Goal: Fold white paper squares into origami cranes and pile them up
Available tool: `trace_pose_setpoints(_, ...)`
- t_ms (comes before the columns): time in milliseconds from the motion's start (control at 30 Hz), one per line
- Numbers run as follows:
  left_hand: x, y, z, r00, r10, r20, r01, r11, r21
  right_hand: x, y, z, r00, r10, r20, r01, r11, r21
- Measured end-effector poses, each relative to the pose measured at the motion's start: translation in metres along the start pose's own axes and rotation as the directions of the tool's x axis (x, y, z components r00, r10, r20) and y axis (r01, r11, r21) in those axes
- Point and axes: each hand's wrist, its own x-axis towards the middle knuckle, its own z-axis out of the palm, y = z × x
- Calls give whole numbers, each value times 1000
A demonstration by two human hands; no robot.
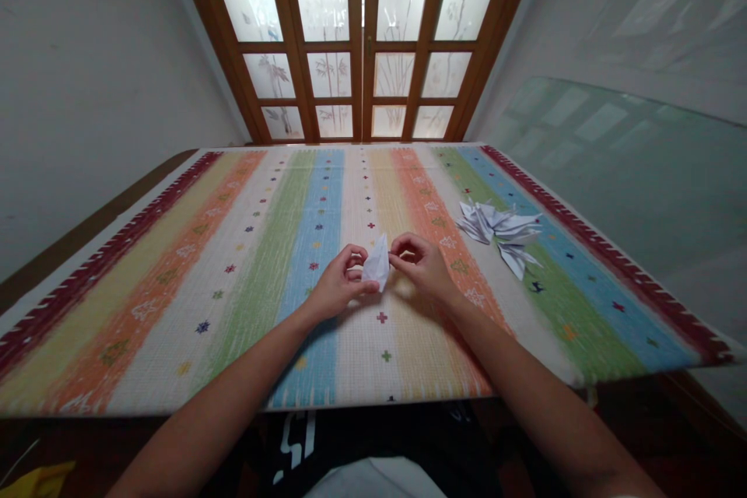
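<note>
Both hands' fingers pinching folded paper

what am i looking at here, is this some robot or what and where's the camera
No robot here. These are a person's own two bare hands, filmed by a camera worn on their head, looking forward and down, so this one picture shows roughly what they see. The left hand and the right hand hold a folded piece of white paper between their fingers, over a table covered with a multicoloured striped woven cloth. To the right on the cloth lies a loose heap of folded white paper shapes. Beyond the table stands a brown wooden double door with frosted glass panes.
</note>
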Motion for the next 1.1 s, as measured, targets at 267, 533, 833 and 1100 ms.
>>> trace_pose_setpoints(267,0,-2,-2,1000,19,1,-19,999,45,1,3,0,997,51,54,-54,997,55)
trace_pose_setpoints(533,-1,0,0,999,36,11,-36,999,15,2,5,-3,981,176,81,-182,981,73)
trace_pose_setpoints(833,-4,0,2,997,79,-16,-76,989,129,3,4,0,973,212,95,-227,953,203)
trace_pose_setpoints(1100,-7,5,7,967,239,-89,-176,878,445,2,8,8,979,200,33,-203,962,182)
